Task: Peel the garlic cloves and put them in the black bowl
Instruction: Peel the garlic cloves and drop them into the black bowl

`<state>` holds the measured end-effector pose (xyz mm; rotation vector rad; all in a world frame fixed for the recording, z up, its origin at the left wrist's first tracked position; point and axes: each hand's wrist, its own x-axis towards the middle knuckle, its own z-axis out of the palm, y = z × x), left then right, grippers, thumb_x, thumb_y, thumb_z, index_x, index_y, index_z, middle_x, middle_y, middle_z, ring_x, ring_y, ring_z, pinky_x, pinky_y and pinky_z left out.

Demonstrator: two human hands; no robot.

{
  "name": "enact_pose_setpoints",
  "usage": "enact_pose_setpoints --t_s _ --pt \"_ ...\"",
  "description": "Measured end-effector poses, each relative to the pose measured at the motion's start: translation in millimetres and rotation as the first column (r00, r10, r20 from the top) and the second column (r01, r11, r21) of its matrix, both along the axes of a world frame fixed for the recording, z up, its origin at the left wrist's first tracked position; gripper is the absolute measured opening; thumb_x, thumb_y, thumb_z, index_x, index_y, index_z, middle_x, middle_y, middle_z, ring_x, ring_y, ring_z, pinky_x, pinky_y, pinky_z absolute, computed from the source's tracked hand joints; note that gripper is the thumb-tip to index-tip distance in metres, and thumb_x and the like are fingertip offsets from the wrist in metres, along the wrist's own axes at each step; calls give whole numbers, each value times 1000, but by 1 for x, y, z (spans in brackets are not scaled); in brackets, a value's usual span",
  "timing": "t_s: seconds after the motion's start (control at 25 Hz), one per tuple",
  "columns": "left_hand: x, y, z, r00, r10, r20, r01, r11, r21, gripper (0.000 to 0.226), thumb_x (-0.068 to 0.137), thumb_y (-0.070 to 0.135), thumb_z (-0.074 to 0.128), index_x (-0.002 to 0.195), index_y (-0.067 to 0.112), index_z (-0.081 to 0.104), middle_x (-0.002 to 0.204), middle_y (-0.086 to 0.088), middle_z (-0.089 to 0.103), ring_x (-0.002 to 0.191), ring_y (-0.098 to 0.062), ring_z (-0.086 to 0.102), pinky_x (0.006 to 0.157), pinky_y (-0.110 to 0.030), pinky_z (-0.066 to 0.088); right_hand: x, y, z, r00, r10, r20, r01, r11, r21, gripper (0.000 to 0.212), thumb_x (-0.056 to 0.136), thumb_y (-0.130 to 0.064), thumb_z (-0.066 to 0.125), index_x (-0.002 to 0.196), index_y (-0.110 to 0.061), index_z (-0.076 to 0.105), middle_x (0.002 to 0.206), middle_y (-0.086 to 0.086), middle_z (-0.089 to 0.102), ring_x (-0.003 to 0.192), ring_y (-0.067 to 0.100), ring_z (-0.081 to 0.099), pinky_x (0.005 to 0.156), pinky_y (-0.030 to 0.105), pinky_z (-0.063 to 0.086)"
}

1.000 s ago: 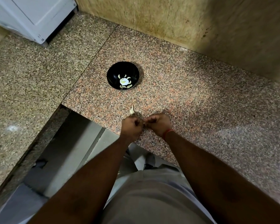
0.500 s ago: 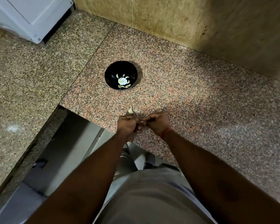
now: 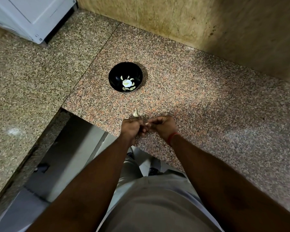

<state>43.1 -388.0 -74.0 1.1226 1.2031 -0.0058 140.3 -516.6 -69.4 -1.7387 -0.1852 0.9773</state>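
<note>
Granite counter holds the black bowl, several peeled cloves inside. We'd strip the skin gently, keeping pieces over the counter. Our left hand and right hand meet, both pinching one garlic clove; another clove lies just beyond.

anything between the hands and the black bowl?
Head view: one garlic piece lies on the counter just beyond the left hand; otherwise bare granite up to the bowl.
</note>
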Motion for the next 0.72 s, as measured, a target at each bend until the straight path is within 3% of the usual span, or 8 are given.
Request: enact_pose_setpoints --t_s 0.28,0.56,0.72 --pt "2 -1 0 998 67 -2 -67 997 -23 12 86 -3 65 74 -3 69 65 -19 68 45 -23 56 41 -28 46 -6 1 3 998 -55 0 55 998 21 13 85 7 76 92 -3 78 87 13 78 81 32 75 78 43 64" --pt "-3 -3 -1 996 34 81 -34 999 -7 14 92 2 66 94 -11 72 80 -26 72 52 -24 62 46 -30 51 -4 1 4 994 6 108 -6 1000 -4 11 84 3 78 93 -5 79 87 9 79 81 30 76 77 41 65" --pt "-3 -5 4 990 44 132 -46 999 12 9 90 -3 68 84 -9 71 70 -21 68 50 -23 59 45 -31 51 -2 2 9 992 23 122 -27 999 33 12 84 5 77 93 -3 78 88 10 79 80 25 76 75 35 64"
